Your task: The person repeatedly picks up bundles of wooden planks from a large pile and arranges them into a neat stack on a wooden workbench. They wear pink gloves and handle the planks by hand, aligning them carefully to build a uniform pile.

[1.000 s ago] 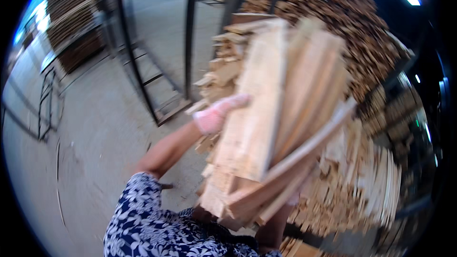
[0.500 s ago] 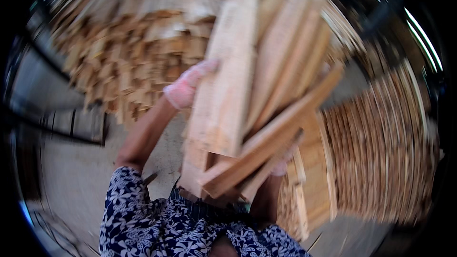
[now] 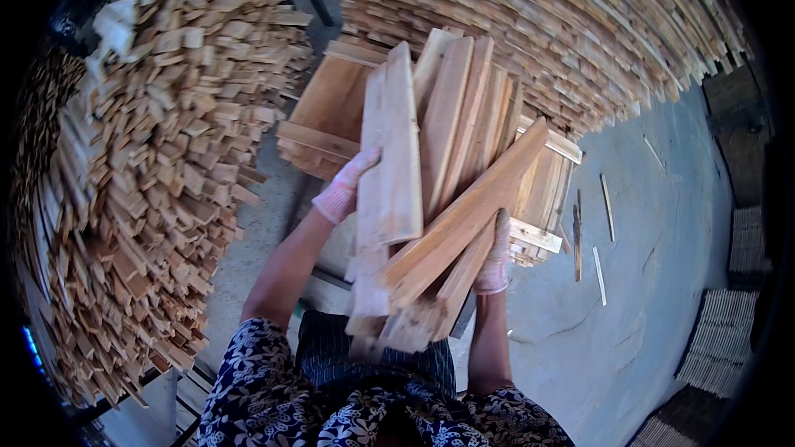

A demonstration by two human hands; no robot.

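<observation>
Between my two gloved hands I carry a loose bundle of wooden boards (image 3: 447, 128), held in front of my body. My left hand (image 3: 351, 185), in a pink and white knit glove, grips the bundle's left side with its thumb over the edge of a pale board. On the right side my right hand (image 3: 495, 259) is closed round the boards, its thumb upward and most fingers hidden beneath. One reddish board (image 3: 468, 213) lies slantwise across the others. Beyond the bundle, partly covered by it, stands a wooden crate-like stack of panels (image 3: 327, 108).
A tall heap of short wood pieces (image 3: 178, 149) rises on the left. Long stacked boards (image 3: 530, 25) form a wall across the far side. Thin wood strips (image 3: 600, 273) lie on the concrete floor (image 3: 638, 223) at right. Stacked slats (image 3: 720, 339) stand along the right edge.
My view has swung to the right, so the wood heap now lies at left and the board wall ahead. Both hands still hold the bundle, now above the panel stack.
</observation>
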